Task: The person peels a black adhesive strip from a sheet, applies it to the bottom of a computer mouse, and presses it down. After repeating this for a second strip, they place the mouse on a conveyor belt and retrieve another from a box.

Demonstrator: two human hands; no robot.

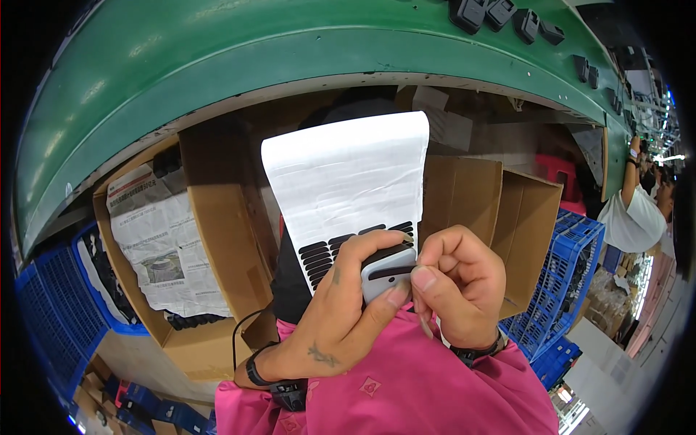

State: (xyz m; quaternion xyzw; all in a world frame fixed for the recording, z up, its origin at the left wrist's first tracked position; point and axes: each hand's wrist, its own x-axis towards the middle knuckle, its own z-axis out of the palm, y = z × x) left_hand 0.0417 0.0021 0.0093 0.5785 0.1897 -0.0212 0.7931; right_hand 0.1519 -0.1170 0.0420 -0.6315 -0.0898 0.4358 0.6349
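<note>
My left hand (337, 326) is closed around a small grey plastic housing (373, 288), gripping it between thumb and fingers above my lap. A dark rounded strip (384, 272) runs across the face of the housing, with a small dark hole below it. My right hand (464, 290) pinches the right end of this strip between thumb and forefinger. Just beyond both hands, a white sheet (348, 174) carries rows of black oblong stickers (315, 262). The left hand covers part of those rows.
A cardboard box (225, 254) on the left holds newspaper (163, 243) over dark parts. Another open carton (464, 199) and a blue crate (558, 268) stand on the right. Black chargers (467, 13) sit on the green workbench (290, 51) ahead. A co-worker (634, 217) is at far right.
</note>
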